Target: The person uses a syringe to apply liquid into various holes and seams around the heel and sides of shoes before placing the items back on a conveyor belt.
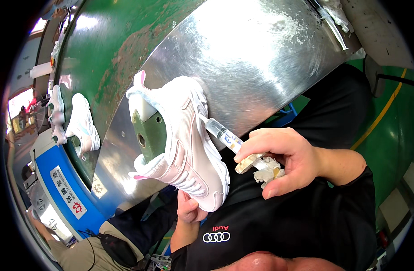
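A pale pink and white sneaker (177,156), with a green shoe last (152,135) inside it, is tilted over the metal table's near edge. My left hand (189,208) grips it by the toe from below, its fingers partly hidden under the sole. In my right hand (290,156) is a clear plastic syringe (222,134), pointed at the sneaker. Its thin tip appears to touch the seam between the upper and the white sole. A crusty off-white lump (269,172) clings around the syringe's rear end, between my thumb and fingers.
The shiny metal table (234,67) stretches away to the upper right. Another syringe (334,31) lies at its far right, beside crumpled white material (337,11). More sneakers (83,119) sit on a green surface at left, near a blue panel (76,180). Another person (80,253) is at lower left.
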`<state>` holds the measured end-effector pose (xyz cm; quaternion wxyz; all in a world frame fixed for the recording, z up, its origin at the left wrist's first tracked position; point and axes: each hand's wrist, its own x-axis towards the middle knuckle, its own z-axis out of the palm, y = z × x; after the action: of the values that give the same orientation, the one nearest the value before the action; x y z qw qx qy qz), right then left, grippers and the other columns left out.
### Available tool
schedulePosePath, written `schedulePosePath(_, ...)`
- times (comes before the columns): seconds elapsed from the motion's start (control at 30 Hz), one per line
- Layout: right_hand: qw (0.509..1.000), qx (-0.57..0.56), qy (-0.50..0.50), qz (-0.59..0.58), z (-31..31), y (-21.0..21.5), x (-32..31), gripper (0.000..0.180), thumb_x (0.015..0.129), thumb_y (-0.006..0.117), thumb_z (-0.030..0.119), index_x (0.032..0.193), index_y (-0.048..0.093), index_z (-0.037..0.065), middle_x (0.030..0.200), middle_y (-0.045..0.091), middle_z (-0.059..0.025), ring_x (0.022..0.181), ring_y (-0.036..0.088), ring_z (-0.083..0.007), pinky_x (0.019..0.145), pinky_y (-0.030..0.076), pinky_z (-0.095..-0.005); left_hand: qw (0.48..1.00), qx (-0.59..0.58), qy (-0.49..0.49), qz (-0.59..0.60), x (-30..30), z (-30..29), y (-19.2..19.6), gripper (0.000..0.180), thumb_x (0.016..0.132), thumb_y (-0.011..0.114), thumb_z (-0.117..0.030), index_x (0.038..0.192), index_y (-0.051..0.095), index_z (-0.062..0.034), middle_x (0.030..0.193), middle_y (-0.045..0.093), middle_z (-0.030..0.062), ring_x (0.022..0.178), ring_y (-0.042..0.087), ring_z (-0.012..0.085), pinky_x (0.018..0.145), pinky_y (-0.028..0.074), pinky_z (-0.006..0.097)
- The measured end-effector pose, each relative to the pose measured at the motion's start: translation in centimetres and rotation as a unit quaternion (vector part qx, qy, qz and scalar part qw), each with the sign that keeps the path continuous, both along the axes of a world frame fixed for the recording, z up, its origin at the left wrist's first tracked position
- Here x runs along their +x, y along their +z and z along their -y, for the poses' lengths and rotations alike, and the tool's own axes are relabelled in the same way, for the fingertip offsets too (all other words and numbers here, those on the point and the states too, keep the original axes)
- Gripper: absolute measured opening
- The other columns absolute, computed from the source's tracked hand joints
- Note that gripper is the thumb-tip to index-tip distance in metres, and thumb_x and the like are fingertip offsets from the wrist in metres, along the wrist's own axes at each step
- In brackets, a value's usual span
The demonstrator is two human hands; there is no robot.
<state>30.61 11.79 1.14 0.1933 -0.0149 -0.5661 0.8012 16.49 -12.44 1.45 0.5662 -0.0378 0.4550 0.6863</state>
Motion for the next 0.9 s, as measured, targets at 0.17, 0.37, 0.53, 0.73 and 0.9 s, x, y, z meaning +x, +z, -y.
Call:
schedulePosePath(0.17, 0.999, 0.048, -0.002, -0.009, -0.2, -0.1, -0.1, 0.054, 0.069, 0.077, 0.025, 0.111, 0.056, -0.003, 0.092, 0.061, -0.0108, 0.073, 0.053, -0.0177, 0.062, 0.041, -0.0269, 1.0, 0.005, -0.007, 0.005, 0.0, 0.3, -0.2, 0.075, 0.07, 0.066, -0.015, 0.134, 0.028, 0.0024, 0.125, 0.047, 0.017, 0.115, 0.049, 0.0302, 0.099, 0.038, 0.044)
schedulePosePath(0.37, 0.998, 0.05, 0.03, 0.017, -0.9, 1.2, 0.2, 0.051, 0.069, 0.077, 0.02, 0.11, 0.056, -0.002, 0.097, 0.061, -0.0127, 0.082, 0.06, -0.0221, 0.071, 0.045, -0.029, 1.0, 0.011, 0.006, 0.015, 0.2, 0.2, -0.4, 0.076, 0.07, 0.066, -0.012, 0.133, 0.027, 0.004, 0.126, 0.047, 0.0185, 0.115, 0.049, 0.0303, 0.099, 0.038, 0.043)
schedulePosePath(0.53, 0.998, 0.053, 0.025, 0.012, -0.6, 1.4, 0.1, 0.051, 0.068, 0.077, 0.02, 0.109, 0.057, -0.002, 0.094, 0.061, -0.0125, 0.08, 0.06, -0.0229, 0.069, 0.046, -0.0297, 0.998, 0.028, 0.015, 0.048, 0.3, 0.2, -0.7, 0.082, 0.068, 0.067, -0.008, 0.135, 0.022, 0.0062, 0.127, 0.045, 0.021, 0.116, 0.049, 0.0313, 0.098, 0.04, 0.043)
schedulePosePath(0.73, 0.998, 0.059, 0.034, 0.012, -0.7, 2.2, 0.0, 0.05, 0.069, 0.077, 0.019, 0.109, 0.057, -0.002, 0.095, 0.061, -0.013, 0.082, 0.06, -0.0232, 0.07, 0.046, -0.0299, 0.995, 0.048, -0.003, 0.086, 0.4, -0.5, -1.2, 0.079, 0.068, 0.063, -0.005, 0.135, 0.023, 0.0055, 0.127, 0.045, 0.0213, 0.116, 0.049, 0.0323, 0.099, 0.039, 0.044)
schedulePosePath(0.9, 0.996, 0.008, 0.082, 0.036, -0.4, 2.7, 0.5, 0.05, 0.07, 0.077, 0.017, 0.111, 0.056, -0.002, 0.101, 0.061, -0.013, 0.087, 0.06, -0.0225, 0.075, 0.046, -0.0289, 0.983, 0.1, -0.04, 0.15, 0.2, -0.2, -2.5, 0.077, 0.069, 0.062, -0.003, 0.135, 0.024, 0.0036, 0.128, 0.044, 0.0208, 0.117, 0.047, 0.0331, 0.1, 0.038, 0.044)
